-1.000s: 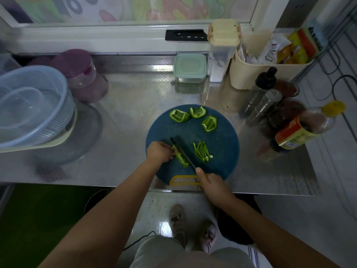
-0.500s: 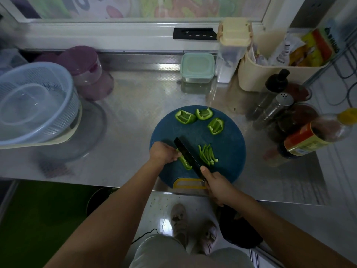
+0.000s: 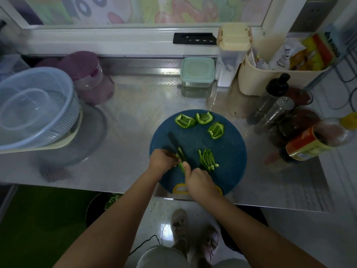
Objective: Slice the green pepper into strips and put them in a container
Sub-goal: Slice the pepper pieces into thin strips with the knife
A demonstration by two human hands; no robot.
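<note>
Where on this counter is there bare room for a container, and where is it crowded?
Bare counter lies between the cutting board, the purple jar and the green-lidded box, and along the front edge left of the board. The right side is crowded with bottles; the colander fills the left.

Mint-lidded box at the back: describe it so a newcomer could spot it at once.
From the round blue cutting board on the steel counter, look straight back toward the window ledge. The small square box sits there, just left of a tall clear canister with a cream lid. Unlike its neighbours, it is low with a flat mint-green lid.
</note>
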